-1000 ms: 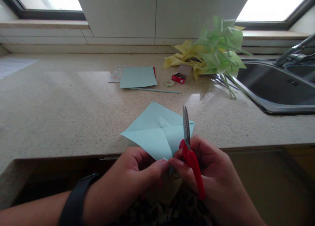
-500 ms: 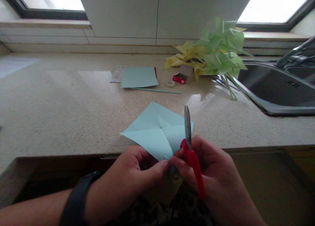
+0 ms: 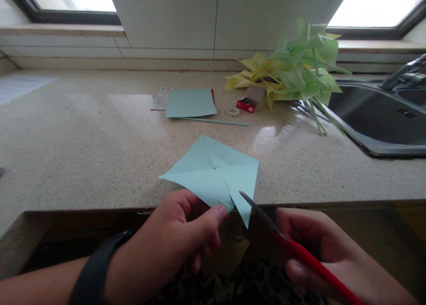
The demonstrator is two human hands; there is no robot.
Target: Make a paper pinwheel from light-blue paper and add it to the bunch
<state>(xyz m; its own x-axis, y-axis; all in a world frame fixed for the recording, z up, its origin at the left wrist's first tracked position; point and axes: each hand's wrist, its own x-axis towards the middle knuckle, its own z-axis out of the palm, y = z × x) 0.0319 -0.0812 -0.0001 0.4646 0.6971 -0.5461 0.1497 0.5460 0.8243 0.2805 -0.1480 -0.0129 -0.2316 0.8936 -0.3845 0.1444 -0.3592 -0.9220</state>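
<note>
A pale blue square of paper (image 3: 206,172), creased and slit from its corners toward a dark dot at the middle, reaches over the counter's front edge. My left hand (image 3: 186,234) pinches its near corner between thumb and fingers, where a small tip is folded over. Beside that corner a cut flap hangs loose to the right. My right hand (image 3: 316,252) is wrapped around red-handled scissors (image 3: 299,247). Their blades look closed and point up and left, with the tips over or just above the loose flap; whether they touch it I cannot tell.
Farther back lie a stack of pale blue paper (image 3: 191,102), a thin blue stick (image 3: 216,122), a tape roll (image 3: 233,112) and a small red box (image 3: 248,102). Yellow and green paper pinwheels (image 3: 299,74) rest beside the sink (image 3: 392,119). A printed sheet (image 3: 25,87) lies far left.
My right hand has let go of the paper and moved right and down with the scissors, which now tilt left. The right flap has sprung loose. My left hand still pinches the near corner.
</note>
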